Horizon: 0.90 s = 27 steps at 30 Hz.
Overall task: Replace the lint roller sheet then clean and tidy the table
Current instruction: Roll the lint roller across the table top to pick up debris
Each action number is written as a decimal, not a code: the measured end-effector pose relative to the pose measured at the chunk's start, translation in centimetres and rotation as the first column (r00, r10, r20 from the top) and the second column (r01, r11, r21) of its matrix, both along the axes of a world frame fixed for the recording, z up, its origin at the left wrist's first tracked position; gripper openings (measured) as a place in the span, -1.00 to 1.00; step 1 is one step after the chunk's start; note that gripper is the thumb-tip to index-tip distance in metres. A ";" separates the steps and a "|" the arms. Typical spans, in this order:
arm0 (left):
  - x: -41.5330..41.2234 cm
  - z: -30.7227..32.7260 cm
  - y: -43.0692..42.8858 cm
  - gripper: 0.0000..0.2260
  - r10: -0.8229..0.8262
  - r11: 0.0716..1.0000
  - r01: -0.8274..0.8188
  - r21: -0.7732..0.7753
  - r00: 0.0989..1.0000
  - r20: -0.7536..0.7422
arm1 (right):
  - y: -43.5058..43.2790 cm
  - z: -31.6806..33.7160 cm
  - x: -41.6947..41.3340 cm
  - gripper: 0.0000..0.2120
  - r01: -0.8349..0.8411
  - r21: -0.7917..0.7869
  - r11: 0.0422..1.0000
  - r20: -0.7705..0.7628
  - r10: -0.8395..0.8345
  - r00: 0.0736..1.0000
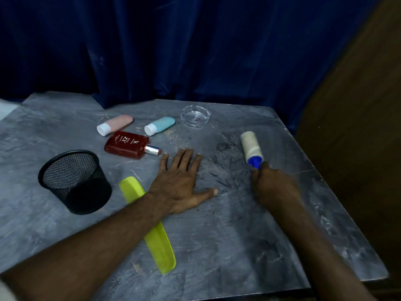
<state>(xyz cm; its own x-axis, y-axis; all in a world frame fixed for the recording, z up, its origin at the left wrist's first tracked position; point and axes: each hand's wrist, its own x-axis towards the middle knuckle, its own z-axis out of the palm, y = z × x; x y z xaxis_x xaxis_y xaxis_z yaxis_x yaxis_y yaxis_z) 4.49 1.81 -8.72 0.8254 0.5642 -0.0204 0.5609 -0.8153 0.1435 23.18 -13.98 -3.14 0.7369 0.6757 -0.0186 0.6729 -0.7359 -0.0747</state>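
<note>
My right hand (273, 185) grips the blue handle of the lint roller (251, 146), whose pale sticky roll rests on the grey marble table (238, 246) toward its right side. Dark hair strands (223, 181) lie scattered on the table between my hands. My left hand (181, 181) lies flat on the table, palm down and fingers spread, holding nothing. Its forearm crosses over a yellow-green comb (158, 242).
A black mesh cup (74, 181) stands at the left. A red perfume bottle (127, 144), a pink tube (115, 124) and a blue tube (160, 125) lie behind my left hand. A clear glass ashtray (195, 115) sits at the back. A blue curtain (195, 51) hangs behind.
</note>
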 end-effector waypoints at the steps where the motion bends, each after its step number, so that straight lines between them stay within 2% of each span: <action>1: 0.0 0.1 0.0 0.10 0.002 1.000 -0.002 -0.002 1.000 0.002 | 0.7 -0.1 -1.0 -0.58 -0.023 0.010 1.000 0.014 0.023 1.000; 6: 0.0 0.3 -0.1 0.10 0.008 1.000 -0.008 -0.009 1.000 0.014 | 3.1 -1.2 -5.3 -0.60 -0.164 0.042 0.986 0.159 0.156 0.975; 13: 0.0 0.2 -0.2 0.10 0.014 0.999 -0.015 0.029 1.000 0.017 | 3.6 -1.5 -5.9 -0.57 -0.203 0.025 0.979 0.181 0.195 0.964; 18: 0.0 0.0 -0.1 0.11 0.023 1.000 -0.023 0.015 0.999 0.023 | 2.7 -1.2 -3.6 -0.63 -0.165 0.022 0.986 0.152 0.160 0.975; 27: -0.1 -0.1 0.0 0.11 0.007 1.000 -0.008 0.030 1.000 0.022 | -1.2 -0.5 3.0 -0.57 0.038 0.062 0.997 0.020 -0.040 0.999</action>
